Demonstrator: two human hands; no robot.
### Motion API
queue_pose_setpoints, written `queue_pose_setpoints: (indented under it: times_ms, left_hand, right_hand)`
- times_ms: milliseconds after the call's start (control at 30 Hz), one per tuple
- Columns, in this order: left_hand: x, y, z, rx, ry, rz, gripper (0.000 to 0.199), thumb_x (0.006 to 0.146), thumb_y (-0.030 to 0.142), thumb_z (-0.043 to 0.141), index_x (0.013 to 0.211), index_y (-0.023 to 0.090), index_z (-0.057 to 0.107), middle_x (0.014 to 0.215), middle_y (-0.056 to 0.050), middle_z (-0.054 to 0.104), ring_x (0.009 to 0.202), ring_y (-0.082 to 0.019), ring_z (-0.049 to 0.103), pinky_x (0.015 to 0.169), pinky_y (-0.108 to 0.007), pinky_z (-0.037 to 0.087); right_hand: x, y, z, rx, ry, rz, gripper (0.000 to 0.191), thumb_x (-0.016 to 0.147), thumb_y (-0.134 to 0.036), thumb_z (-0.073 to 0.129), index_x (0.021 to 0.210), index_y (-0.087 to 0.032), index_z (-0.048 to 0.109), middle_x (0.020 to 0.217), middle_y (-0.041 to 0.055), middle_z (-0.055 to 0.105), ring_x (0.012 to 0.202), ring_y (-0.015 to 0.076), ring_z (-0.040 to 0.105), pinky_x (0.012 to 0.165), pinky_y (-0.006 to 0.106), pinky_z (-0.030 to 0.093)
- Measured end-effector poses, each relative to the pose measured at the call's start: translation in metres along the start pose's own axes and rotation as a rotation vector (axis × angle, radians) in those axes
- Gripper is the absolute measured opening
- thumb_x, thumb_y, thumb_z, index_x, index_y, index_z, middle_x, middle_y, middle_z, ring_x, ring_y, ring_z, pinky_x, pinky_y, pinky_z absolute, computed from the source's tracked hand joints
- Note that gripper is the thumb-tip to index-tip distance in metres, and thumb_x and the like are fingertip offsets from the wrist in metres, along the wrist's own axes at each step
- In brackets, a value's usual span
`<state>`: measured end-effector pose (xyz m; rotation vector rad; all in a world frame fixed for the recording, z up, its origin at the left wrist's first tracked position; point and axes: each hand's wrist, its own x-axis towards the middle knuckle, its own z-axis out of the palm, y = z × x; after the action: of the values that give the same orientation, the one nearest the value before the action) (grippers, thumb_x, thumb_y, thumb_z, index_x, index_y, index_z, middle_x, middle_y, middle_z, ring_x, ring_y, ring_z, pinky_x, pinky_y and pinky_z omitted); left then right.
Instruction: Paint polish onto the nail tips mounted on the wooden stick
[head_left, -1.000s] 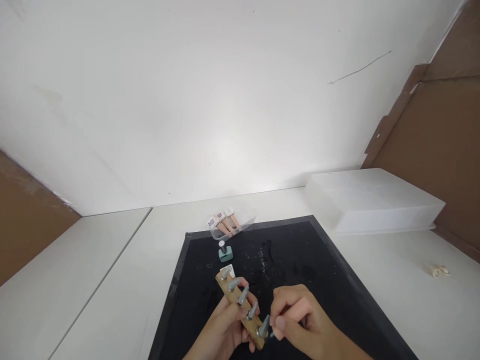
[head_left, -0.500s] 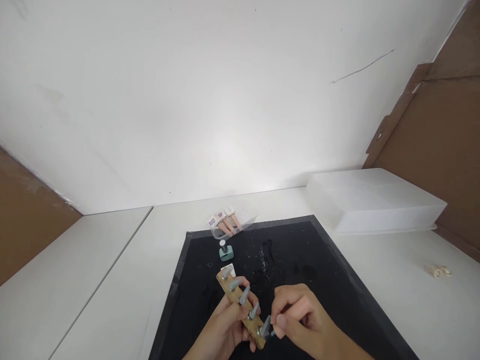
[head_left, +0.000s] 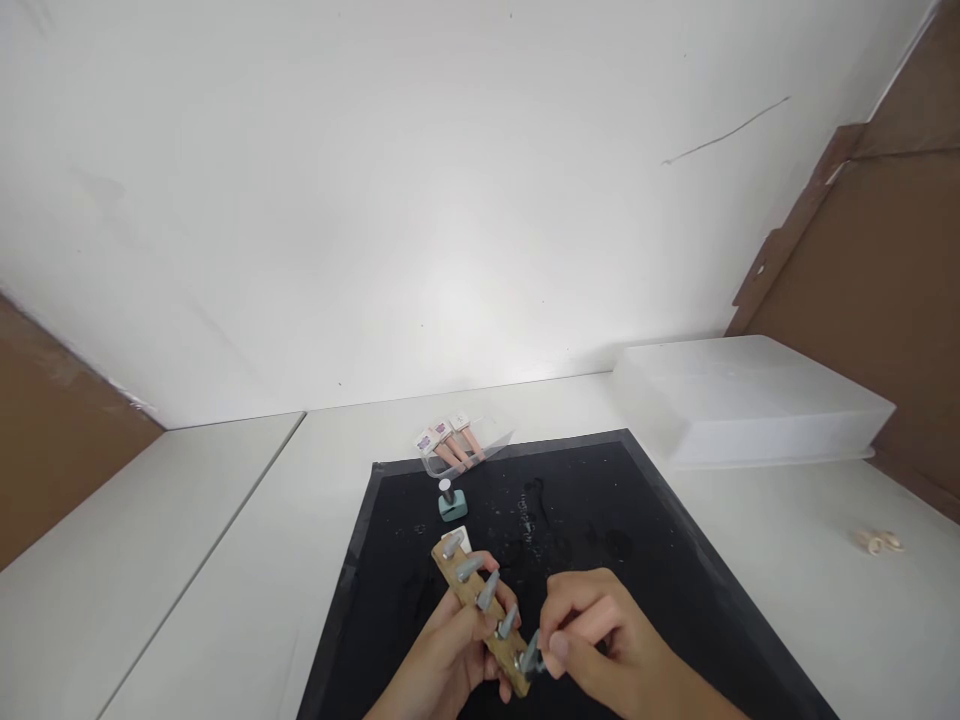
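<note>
Left fingers (head_left: pixel 465 634) grasp a tan wooden bar (head_left: pixel 468 594); right fingers (head_left: pixel 568 595) — pinched (on what, unclear) — likely work its near-end grey claw-shaped tip (head_left: pixel 531 652), needing steadiness.

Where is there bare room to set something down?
The white table between the left brown panel and the black mat looks free; so does the mat from the right hand to its far right corner. Crowded: from the clear tray past the green bottle to the wooden bar in the left hand.

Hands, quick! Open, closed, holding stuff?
Left hand: closed, holding the wooden strip with grey pointed pieces.
Right hand: closed in a pinch; what it holds can't be told.
</note>
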<state>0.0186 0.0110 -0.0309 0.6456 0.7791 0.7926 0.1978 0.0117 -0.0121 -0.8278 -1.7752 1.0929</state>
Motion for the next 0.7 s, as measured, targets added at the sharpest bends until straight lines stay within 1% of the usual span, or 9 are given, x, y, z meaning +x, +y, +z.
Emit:
queue_pose_setpoints:
  times_ms: [67, 167, 233, 300, 400, 467, 633, 700]
  left_hand:
    - [0.000, -0.001, 0.001, 0.004, 0.004, -0.003, 0.032, 0.074, 0.021, 0.055, 0.102, 0.026, 0.042, 0.077, 0.003, 0.054, 0.050, -0.008, 0.048, 0.049, -0.025, 0.044]
    - [-0.001, -0.005, -0.002, 0.008, 0.008, 0.001, 0.032, 0.075, 0.020, 0.054, 0.103, 0.025, 0.040, 0.076, 0.003, 0.054, 0.048, -0.007, 0.046, 0.049, -0.026, 0.045]
    - [0.000, -0.006, -0.003, 0.012, 0.003, 0.004, 0.032, 0.075, 0.019, 0.053, 0.103, 0.025, 0.039, 0.076, 0.003, 0.054, 0.048, -0.007, 0.046, 0.049, -0.025, 0.045]
    - [0.000, -0.004, -0.003, 0.015, -0.004, 0.004, 0.032, 0.075, 0.019, 0.052, 0.103, 0.025, 0.038, 0.076, 0.003, 0.054, 0.048, -0.007, 0.046, 0.048, -0.025, 0.044]
    - [0.000, 0.000, -0.001, 0.014, -0.003, 0.002, 0.031, 0.075, 0.019, 0.051, 0.103, 0.025, 0.038, 0.076, 0.003, 0.053, 0.051, -0.008, 0.048, 0.048, -0.024, 0.044]
    - [-0.001, 0.001, 0.001, 0.012, 0.000, 0.002, 0.031, 0.075, 0.018, 0.052, 0.103, 0.025, 0.039, 0.077, 0.003, 0.053, 0.052, -0.009, 0.049, 0.049, -0.024, 0.044]
    - [-0.001, -0.003, -0.002, 0.004, 0.000, -0.001, 0.032, 0.075, 0.019, 0.053, 0.103, 0.026, 0.039, 0.075, 0.004, 0.054, 0.048, -0.007, 0.047, 0.049, -0.025, 0.044]
    - [-0.001, -0.006, -0.004, 0.008, -0.008, 0.008, 0.031, 0.075, 0.019, 0.054, 0.101, 0.025, 0.040, 0.075, 0.004, 0.055, 0.048, -0.007, 0.048, 0.048, -0.025, 0.044]
  right_hand:
    - [0.000, 0.003, 0.001, -0.038, 0.036, 0.031, 0.029, 0.079, -0.020, 0.051, 0.052, -0.015, 0.060, 0.052, 0.0016, 0.057, 0.045, 0.0113, 0.047, 0.043, 0.023, 0.035]
    - [0.000, 0.008, 0.002, -0.061, 0.146, 0.077, 0.033, 0.079, -0.017, 0.049, 0.047, -0.016, 0.055, 0.052, 0.0013, 0.056, 0.047, 0.0121, 0.048, 0.045, 0.023, 0.036]
    - [0.001, 0.007, 0.001, -0.046, 0.173, 0.074, 0.034, 0.080, -0.017, 0.048, 0.046, -0.016, 0.053, 0.052, 0.0014, 0.055, 0.049, 0.0126, 0.049, 0.047, 0.024, 0.038]
    - [0.001, 0.004, 0.000, -0.025, 0.126, 0.036, 0.034, 0.080, -0.020, 0.048, 0.047, -0.016, 0.054, 0.052, 0.0018, 0.056, 0.048, 0.0125, 0.048, 0.046, 0.024, 0.037]
    - [0.001, -0.002, -0.001, 0.000, 0.003, 0.000, 0.027, 0.079, -0.021, 0.050, 0.054, -0.015, 0.060, 0.052, 0.0025, 0.058, 0.046, 0.0122, 0.048, 0.044, 0.023, 0.036]
    - [0.001, -0.003, 0.000, -0.020, -0.010, 0.009, 0.027, 0.078, -0.019, 0.050, 0.054, -0.015, 0.060, 0.052, 0.0027, 0.059, 0.045, 0.0119, 0.048, 0.043, 0.023, 0.035]
    - [0.001, 0.005, 0.001, -0.055, 0.158, 0.074, 0.032, 0.078, -0.016, 0.048, 0.047, -0.016, 0.053, 0.051, 0.0013, 0.054, 0.046, 0.0116, 0.048, 0.044, 0.022, 0.036]
    - [0.001, 0.007, 0.001, -0.036, 0.172, 0.052, 0.034, 0.079, -0.017, 0.047, 0.045, -0.016, 0.052, 0.052, 0.0018, 0.055, 0.048, 0.0122, 0.050, 0.046, 0.023, 0.038]
